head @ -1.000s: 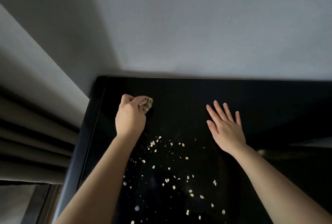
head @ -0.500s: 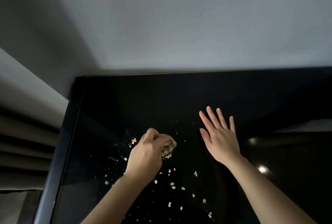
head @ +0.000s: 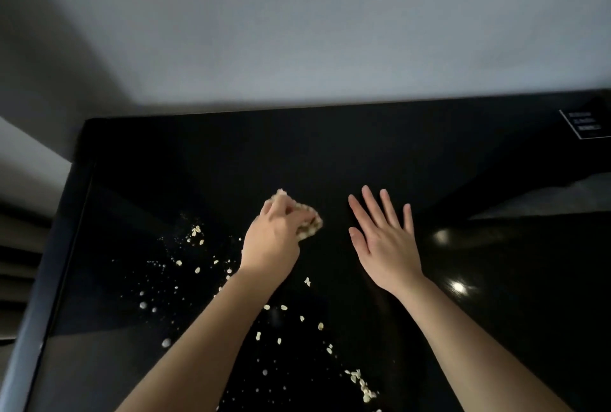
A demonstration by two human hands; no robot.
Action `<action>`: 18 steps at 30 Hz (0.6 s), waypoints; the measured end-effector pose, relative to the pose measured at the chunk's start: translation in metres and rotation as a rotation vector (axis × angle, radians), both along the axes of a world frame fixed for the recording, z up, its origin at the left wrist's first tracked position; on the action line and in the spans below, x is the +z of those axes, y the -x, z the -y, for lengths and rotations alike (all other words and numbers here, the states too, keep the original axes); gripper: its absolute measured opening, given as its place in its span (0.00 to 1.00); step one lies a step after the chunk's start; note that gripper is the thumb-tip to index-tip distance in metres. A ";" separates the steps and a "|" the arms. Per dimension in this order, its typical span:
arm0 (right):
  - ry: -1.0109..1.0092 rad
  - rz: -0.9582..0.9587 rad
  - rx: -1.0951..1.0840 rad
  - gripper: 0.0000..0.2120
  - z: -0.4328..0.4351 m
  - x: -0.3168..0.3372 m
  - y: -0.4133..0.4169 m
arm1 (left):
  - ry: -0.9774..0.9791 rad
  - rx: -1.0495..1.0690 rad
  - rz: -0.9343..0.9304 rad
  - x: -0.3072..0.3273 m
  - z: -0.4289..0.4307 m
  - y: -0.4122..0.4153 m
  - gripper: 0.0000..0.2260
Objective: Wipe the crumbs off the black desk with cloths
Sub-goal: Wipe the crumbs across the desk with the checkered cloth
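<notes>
A glossy black desk [head: 429,163] fills the lower part of the head view. My left hand [head: 271,243] is closed around a small bunched beige cloth [head: 309,224], pressing it on the desk near the middle. My right hand [head: 385,239] lies flat on the desk just to the right of the cloth, fingers spread and holding nothing. Pale crumbs [head: 196,233] are scattered left of my left hand. More of these crumbs [head: 362,385] lie near the front, between my forearms.
A grey wall [head: 314,31] rises behind the desk's back edge. Curtain folds [head: 16,262] hang beyond the desk's left edge [head: 43,296]. A small label with white print [head: 585,123] sits at the desk's far right corner.
My left hand carried the cloth from the desk's far left toward the middle, sweeping over the crumbs. The right hand stayed flat. The camera view tilted and shifted.
</notes>
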State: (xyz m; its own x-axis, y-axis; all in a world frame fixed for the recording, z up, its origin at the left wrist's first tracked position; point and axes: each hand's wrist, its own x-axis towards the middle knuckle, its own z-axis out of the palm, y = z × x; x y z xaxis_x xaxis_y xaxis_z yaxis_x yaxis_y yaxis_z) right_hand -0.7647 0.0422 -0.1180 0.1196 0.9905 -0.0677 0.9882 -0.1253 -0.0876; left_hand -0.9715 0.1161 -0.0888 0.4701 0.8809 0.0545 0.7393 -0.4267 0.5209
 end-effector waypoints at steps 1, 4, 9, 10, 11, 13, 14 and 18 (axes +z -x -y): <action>0.001 -0.002 0.008 0.27 0.004 0.001 0.000 | -0.011 -0.042 0.010 -0.001 0.014 0.009 0.20; 0.006 0.007 0.034 0.27 0.020 0.000 0.003 | 0.031 -0.105 0.014 0.003 0.049 0.030 0.19; 0.010 0.021 0.083 0.27 0.048 0.002 0.004 | 0.166 0.025 0.056 0.025 0.064 0.035 0.18; 0.011 0.022 0.083 0.26 0.049 0.002 0.004 | 0.114 0.090 0.090 0.028 0.057 0.032 0.18; 0.011 0.024 0.078 0.26 0.049 0.002 0.004 | 0.068 0.151 0.113 0.030 0.049 0.027 0.18; 0.006 0.031 0.069 0.26 0.049 0.002 0.004 | 0.032 0.200 0.116 0.028 0.033 0.013 0.19; 0.001 0.031 0.069 0.26 0.048 0.002 0.004 | 0.038 0.183 0.091 0.025 0.030 0.004 0.19; -0.027 0.005 0.057 0.26 0.052 0.001 0.004 | 0.015 0.061 0.008 0.010 0.061 -0.012 0.20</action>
State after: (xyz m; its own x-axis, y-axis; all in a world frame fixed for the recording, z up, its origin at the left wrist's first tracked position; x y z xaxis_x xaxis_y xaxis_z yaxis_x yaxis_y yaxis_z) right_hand -0.7685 -0.0096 -0.1173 0.0633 0.9972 -0.0408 0.9942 -0.0666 -0.0850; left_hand -0.9596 0.0554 -0.0784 0.4149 0.9088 0.0443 0.7597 -0.3729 0.5327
